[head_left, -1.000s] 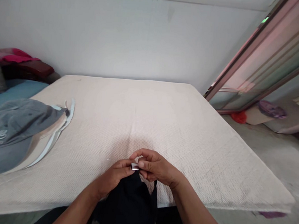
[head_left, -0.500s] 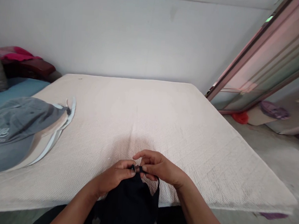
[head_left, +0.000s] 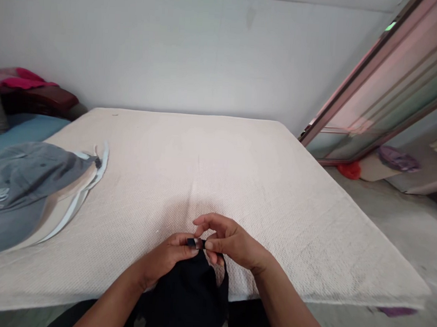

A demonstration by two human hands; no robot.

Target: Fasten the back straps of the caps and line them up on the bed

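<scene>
A black cap [head_left: 187, 293] hangs at the table's near edge, its strap raised between my hands. My left hand [head_left: 166, 256] pinches the strap [head_left: 191, 242] at the left, by a small metal buckle [head_left: 198, 243]. On the buckle's other side, the thumb and fingers of my right hand [head_left: 234, 243] are closed on the same strap, with the index finger arched above. Below my right fingers the cap's back opening shows. Most of the cap's shape is lost in dark folds against dark clothing.
A grey cap [head_left: 23, 187] lies on pale visors or caps [head_left: 64, 214] at the left. A cream textured cloth covers the table [head_left: 240, 160]. Behind it stands a white wall [head_left: 173, 49]; a sliding door [head_left: 361, 93] is at the right.
The strap's dark end now reaches further left past the buckle, across my left fingertips. My right hand has shifted slightly up and left. Both hands keep hold of the strap.
</scene>
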